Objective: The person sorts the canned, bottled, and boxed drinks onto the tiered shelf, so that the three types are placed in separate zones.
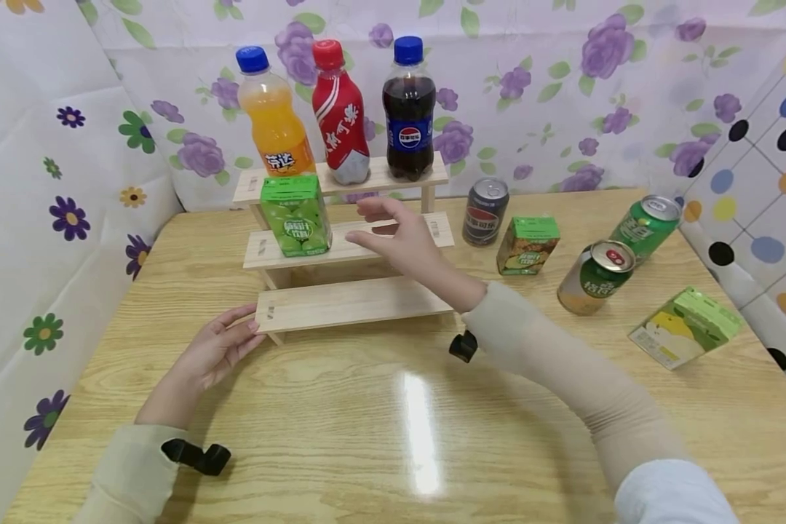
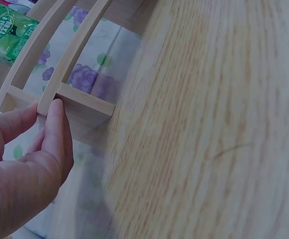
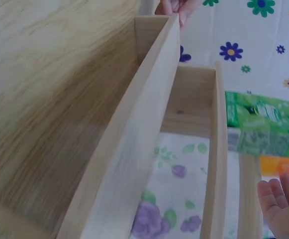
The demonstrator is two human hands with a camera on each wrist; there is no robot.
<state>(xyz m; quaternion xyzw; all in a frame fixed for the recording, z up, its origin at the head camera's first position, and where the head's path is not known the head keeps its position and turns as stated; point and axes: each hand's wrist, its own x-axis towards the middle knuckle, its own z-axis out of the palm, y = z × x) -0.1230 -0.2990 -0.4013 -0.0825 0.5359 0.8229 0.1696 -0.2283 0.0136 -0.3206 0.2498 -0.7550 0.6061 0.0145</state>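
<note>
A three-step wooden display rack (image 1: pixel 354 302) stands on the table. My left hand (image 1: pixel 212 351) pinches the left end of its lowest step between thumb and fingers, seen close up in the left wrist view. On the left part of the middle step a green juice box (image 1: pixel 297 218) stands upright. Just right of that box, apart from it, my right hand (image 1: pixel 406 240) hovers over the middle step with fingers spread and nothing held. The top step bears an orange soda bottle (image 1: pixel 275 124), a red-wrapped bottle (image 1: pixel 340 124) and a dark cola bottle (image 1: pixel 409 116).
Right of the rack stand a dark cola can (image 1: pixel 486 212), a small brown-and-green juice box (image 1: pixel 528 246), a green can (image 1: pixel 648 227) and a green-and-gold can (image 1: pixel 594 278). A yellow-green carton (image 1: pixel 684 327) is near the right edge. Flowered cloth (image 1: pixel 530 94) hangs behind.
</note>
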